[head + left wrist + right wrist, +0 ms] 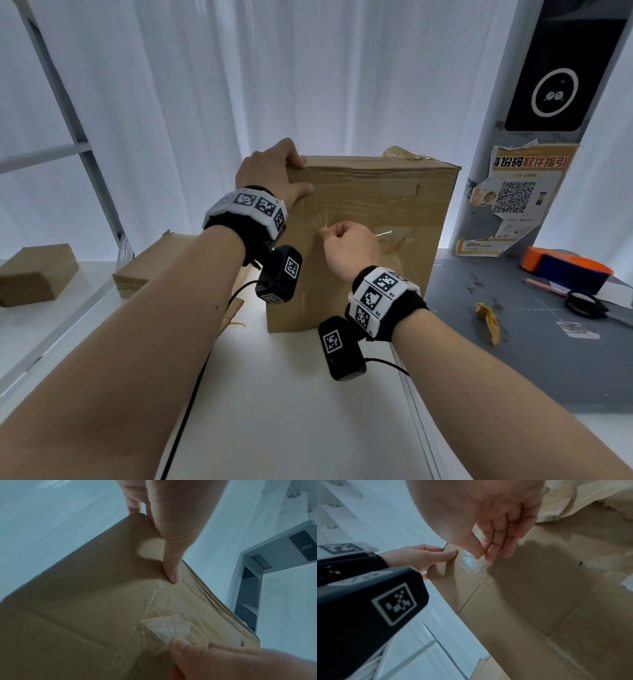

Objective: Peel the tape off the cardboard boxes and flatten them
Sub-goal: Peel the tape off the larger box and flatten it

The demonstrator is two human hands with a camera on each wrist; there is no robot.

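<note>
- Bare white table up front, between the forearms, plenty of room there.
- Right hand sits on the near face of the big cardboard box, fingers clamped on a lifted corner of clear tape.
- Box stands upright mid-table, straddling the edge of the grey mat.
- Left hand grips the box's top-left corner, thumb pressed on the front face.
- Smaller boxes off left; scissors off right.

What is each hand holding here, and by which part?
Left hand grips the upright cardboard box by its top left corner. Right hand pinches a lifted edge of the clear tape on its front face.
</note>
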